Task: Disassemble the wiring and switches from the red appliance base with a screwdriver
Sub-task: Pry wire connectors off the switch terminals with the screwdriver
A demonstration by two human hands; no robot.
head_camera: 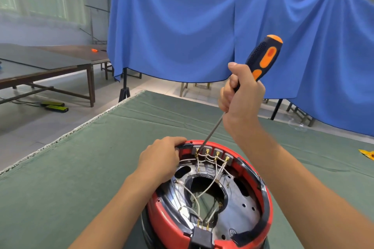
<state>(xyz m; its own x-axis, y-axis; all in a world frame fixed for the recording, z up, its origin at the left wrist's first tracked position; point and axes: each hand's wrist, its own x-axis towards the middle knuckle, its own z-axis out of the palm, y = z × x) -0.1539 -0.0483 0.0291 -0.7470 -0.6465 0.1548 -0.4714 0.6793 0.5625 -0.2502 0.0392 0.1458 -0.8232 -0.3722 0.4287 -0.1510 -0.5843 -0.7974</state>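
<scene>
Red appliance base (168, 226) sits upside down on the green cloth (81, 168) covering our table, close to us at the lower middle of the view, with its open underside facing up. Inside the red rim we see a shiny metal plate (240, 208) with a large central hole, and thin white wires (210, 185) crossing over it. Along the far inner wall stands a row of 4 grey switch blocks (212, 152), each topped by a brass terminal with a wire attached. At the near edge a black plug socket (202, 235) carries more brass connectors.

Our left hand (159, 159) rests on the far left rim of the base, fingers curled over the edge and pressing it down beside a black tab. Our right hand (240, 95) is raised above the base and grips the screwdriver (263, 56) low on its black and orange handle, fingers wrapped tightly round it with the thumb up along the side. The steel shaft slants down and to the left, and its tip meets the leftmost brass terminal in the row.

Behind the table hangs a blue cloth (182, 26) on stands. To the left stand brown wooden tables (50, 66), and a small yellow item (367, 154) lies at the right edge of the green cloth.
</scene>
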